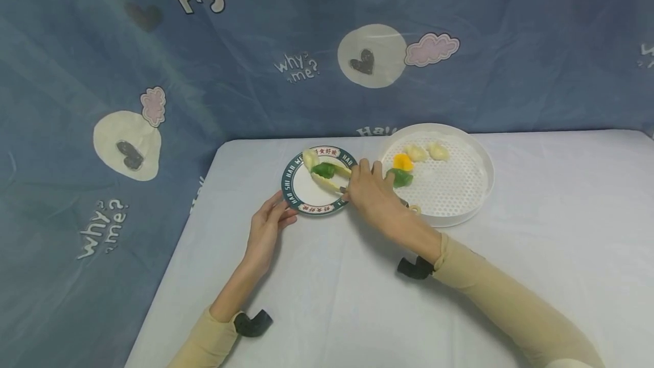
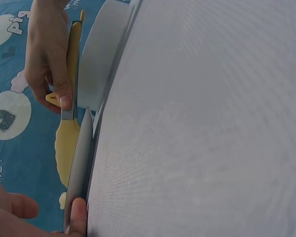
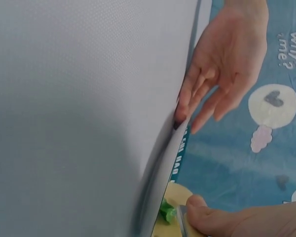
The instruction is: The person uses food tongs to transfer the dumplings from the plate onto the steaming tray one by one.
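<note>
Creased blue fabric backdrop (image 1: 245, 33) behind and left of the white cloth-covered tabletop (image 1: 562, 197). Print: rounded cream patches (image 1: 386, 67) with grey hearts (image 1: 364, 62), scalloped pink clouds (image 1: 432, 50), pale lettering ("why me?" recurs). Light diffuse; shadows soft.

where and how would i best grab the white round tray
Probably pinch the white round tray by its raised rim, coming from the right: that wall stands free, while the food pieces lie towards its far and left sides and the right hand, holding tongs, crowds the left edge.
</note>
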The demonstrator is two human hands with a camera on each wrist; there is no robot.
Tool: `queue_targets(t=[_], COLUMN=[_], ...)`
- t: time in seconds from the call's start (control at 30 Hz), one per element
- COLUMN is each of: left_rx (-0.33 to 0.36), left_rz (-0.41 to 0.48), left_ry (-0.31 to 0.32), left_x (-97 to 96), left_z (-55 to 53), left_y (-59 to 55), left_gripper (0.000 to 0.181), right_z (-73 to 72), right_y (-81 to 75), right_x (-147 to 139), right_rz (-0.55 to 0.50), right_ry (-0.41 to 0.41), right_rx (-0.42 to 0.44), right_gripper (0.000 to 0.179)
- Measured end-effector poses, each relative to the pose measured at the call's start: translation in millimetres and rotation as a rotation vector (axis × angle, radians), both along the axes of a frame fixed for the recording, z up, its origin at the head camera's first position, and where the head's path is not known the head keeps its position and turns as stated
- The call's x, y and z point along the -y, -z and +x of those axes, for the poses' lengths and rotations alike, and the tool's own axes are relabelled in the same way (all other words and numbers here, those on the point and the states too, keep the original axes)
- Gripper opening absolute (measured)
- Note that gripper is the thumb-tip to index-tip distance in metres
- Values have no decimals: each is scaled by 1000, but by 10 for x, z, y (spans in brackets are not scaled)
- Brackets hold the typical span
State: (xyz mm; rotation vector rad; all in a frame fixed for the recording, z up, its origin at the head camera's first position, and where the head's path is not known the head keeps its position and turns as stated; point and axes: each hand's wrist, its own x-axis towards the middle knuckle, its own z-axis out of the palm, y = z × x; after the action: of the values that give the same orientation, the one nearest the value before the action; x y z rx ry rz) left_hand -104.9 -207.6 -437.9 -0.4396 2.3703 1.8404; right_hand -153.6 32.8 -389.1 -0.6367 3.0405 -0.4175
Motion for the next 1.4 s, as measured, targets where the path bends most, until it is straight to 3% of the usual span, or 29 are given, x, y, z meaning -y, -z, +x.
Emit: queue_targets(t=[0.3,0.83,1.1,1.4], left_rx=[0,-1,-3,6], left_rz=[-2,-4,-5,7], left_ry=[-1,-5,-6,-9], left_x=[-5,-2,2,11], left_z=[3,8,-5,-4], left_y=[-1,1,-17,0], left_gripper=[57,58,57,57], right_z=[57,127,176,249], right_y=[4,-75,-241,-295], right_x=[-25,-131,-315,-706], right_rz=[22,-9,-19,-26], right_ry=[-22,-34,15,62], right_rx=[-67,-43,-61,-89], right_gripper=[50,48,44,42])
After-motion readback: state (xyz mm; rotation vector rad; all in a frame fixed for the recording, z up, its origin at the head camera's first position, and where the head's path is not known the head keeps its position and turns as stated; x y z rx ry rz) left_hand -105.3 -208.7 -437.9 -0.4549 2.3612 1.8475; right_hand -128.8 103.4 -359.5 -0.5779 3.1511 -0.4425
